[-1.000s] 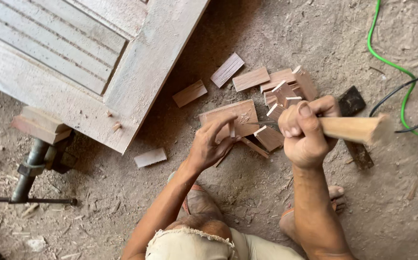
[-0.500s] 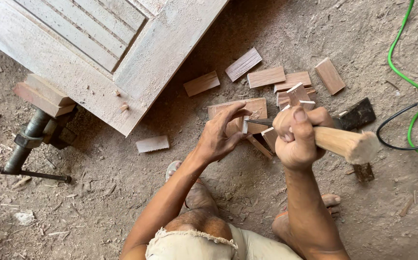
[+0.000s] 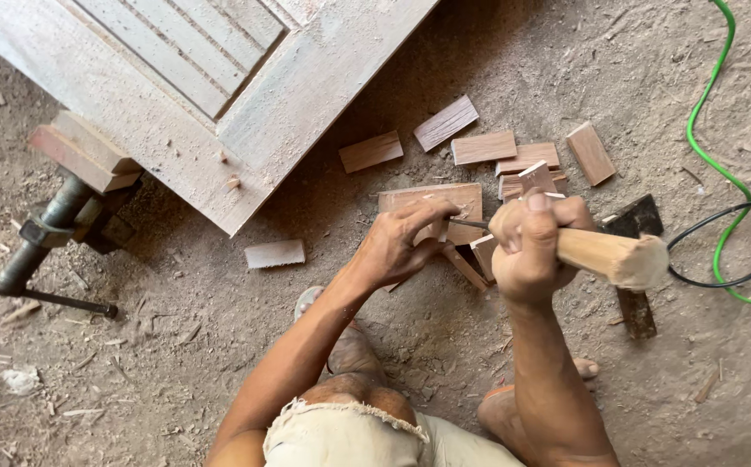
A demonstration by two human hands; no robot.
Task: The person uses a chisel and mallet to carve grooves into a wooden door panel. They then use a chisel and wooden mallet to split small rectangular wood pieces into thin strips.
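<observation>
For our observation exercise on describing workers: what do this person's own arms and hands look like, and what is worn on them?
Both arms are bare to above the elbow, with no sleeves showing. The left hand and right hand wear no gloves, rings, watch or bands. Both are lean and dusty.

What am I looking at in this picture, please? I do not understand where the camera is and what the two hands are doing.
The camera sits on a person's head and looks straight down, so you see the person's own arms, knees and feet from above. There is no machine here, only two bare hands. The right hand is closed around a thick, pale wooden handle; what is on its other end is hidden. The left hand rests on a flat wooden block and its fingers pinch a thin dark metal piece. Around them, small wooden blocks lie on the dusty ground. At the upper left is a large wooden door panel, with a metal clamp beside it. At the right lie a green cable and a black cable.
</observation>
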